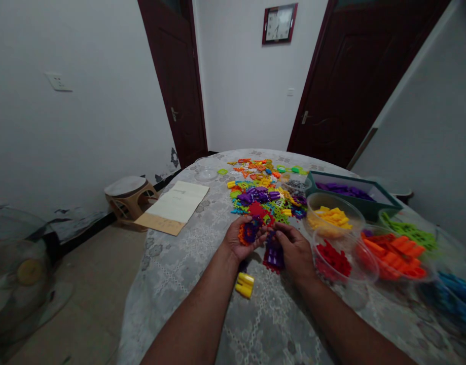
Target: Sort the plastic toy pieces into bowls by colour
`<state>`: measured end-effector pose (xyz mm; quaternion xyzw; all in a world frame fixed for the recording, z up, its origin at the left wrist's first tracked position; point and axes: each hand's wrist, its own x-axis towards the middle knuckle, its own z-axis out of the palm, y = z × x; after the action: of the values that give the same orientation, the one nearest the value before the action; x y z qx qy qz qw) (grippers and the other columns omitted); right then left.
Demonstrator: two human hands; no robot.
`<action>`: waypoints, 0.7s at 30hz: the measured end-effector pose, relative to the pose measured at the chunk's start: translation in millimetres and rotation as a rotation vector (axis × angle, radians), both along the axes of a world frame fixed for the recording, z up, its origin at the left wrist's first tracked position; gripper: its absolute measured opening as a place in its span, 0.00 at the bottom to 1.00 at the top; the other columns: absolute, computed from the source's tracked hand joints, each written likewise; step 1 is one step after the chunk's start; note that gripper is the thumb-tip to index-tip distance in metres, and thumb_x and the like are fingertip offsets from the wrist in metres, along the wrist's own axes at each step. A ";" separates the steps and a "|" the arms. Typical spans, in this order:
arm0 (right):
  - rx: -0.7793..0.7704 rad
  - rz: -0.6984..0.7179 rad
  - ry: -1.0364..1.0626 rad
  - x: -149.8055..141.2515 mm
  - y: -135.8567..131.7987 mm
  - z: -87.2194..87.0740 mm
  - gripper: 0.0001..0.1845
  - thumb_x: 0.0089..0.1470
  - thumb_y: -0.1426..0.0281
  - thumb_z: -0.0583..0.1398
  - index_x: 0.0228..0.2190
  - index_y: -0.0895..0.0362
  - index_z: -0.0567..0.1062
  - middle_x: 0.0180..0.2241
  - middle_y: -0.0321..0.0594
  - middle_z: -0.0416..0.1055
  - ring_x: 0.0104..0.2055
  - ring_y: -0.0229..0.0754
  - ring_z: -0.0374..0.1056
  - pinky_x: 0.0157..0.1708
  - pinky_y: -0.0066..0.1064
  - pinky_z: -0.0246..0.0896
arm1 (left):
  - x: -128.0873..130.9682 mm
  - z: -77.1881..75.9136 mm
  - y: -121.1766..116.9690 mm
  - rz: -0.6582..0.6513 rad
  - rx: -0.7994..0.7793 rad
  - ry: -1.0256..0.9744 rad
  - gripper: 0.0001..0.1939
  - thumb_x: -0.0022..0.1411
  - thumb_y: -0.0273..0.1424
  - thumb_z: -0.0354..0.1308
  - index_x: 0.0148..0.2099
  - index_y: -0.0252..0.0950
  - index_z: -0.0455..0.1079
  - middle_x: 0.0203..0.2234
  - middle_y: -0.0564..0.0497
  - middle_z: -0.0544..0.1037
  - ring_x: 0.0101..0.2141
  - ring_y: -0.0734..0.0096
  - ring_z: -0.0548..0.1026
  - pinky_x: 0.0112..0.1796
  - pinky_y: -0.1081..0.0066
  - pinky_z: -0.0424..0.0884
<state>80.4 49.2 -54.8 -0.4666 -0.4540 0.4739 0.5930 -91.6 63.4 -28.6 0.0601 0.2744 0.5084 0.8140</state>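
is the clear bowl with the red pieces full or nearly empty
Partly full. The red pieces lie in a low heap at the bottom of the clear bowl, well under its rim, beside the right hand.

Two bare, sleeveless forearms

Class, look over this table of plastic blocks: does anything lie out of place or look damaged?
One yellow block lies alone by the left hand, apart from the mixed pile and the bowl of yellow pieces. Wall paint by the door looks chipped.
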 end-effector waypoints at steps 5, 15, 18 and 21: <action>-0.071 -0.033 -0.100 4.0 -2.3 10.8 0.22 0.53 0.57 0.65 0.46 0.56 0.80 0.30 0.37 0.78 0.26 0.38 0.69 0.25 0.28 0.66 | -5.9 3.1 1.4 0.017 -0.013 -0.029 0.11 0.61 0.29 0.59 0.45 0.29 0.73 0.30 0.39 0.83 0.30 0.60 0.82 0.29 0.67 0.79; -0.085 0.136 -0.133 4.4 -7.4 23.3 0.16 0.50 0.65 0.58 0.38 0.56 0.81 0.33 0.40 0.76 0.30 0.40 0.67 0.26 0.29 0.59 | -16.7 12.7 3.5 0.055 -0.006 -0.035 0.10 0.63 0.27 0.57 0.46 0.29 0.73 0.35 0.38 0.82 0.34 0.57 0.83 0.28 0.67 0.80; -0.103 0.213 -0.164 6.2 -10.4 38.1 0.18 0.47 0.68 0.57 0.39 0.56 0.81 0.29 0.38 0.74 0.27 0.38 0.64 0.25 0.29 0.57 | -17.8 12.6 5.8 0.087 0.005 -0.015 0.11 0.62 0.26 0.58 0.47 0.30 0.73 0.35 0.39 0.82 0.34 0.57 0.83 0.28 0.67 0.80; -0.125 0.269 -0.258 13.2 -18.0 60.5 0.21 0.47 0.70 0.58 0.44 0.56 0.80 0.31 0.37 0.75 0.28 0.38 0.66 0.28 0.29 0.60 | -18.2 11.9 7.7 0.098 0.012 -0.003 0.10 0.62 0.25 0.58 0.46 0.31 0.73 0.36 0.40 0.82 0.35 0.56 0.83 0.27 0.67 0.79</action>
<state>93.5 31.2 5.7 -0.4944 -0.5541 0.5124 0.4312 -109.8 71.1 -16.7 0.0506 0.2727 0.5494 0.7882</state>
